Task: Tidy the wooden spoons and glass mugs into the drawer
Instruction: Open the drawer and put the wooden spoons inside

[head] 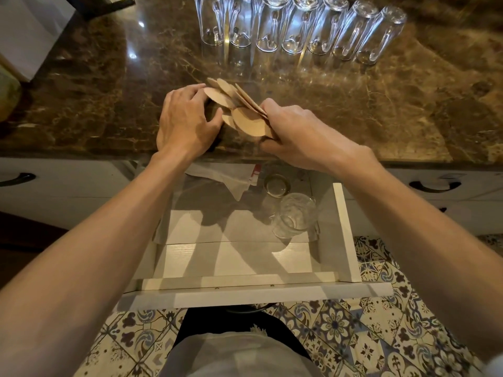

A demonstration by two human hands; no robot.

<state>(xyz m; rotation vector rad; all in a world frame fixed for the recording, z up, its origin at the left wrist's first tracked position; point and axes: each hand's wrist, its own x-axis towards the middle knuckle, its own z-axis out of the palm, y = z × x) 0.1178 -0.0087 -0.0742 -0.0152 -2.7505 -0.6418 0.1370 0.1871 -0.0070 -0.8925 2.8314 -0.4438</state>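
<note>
Left hand (185, 119) and right hand (296, 131) hold pale flat wooden spoons (246, 119) over the brown marble surface (353, 110), fingers curled round them.

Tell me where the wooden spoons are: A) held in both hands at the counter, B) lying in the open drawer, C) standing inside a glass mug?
A: the left hand and right hand both hold the fanned wooden spoons over the marble counter.

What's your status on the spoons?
Left hand and right hand gripping wooden spoons over the counter. Seven glass mugs wait behind. Drawer open, one mug inside, nothing blocking.
</note>
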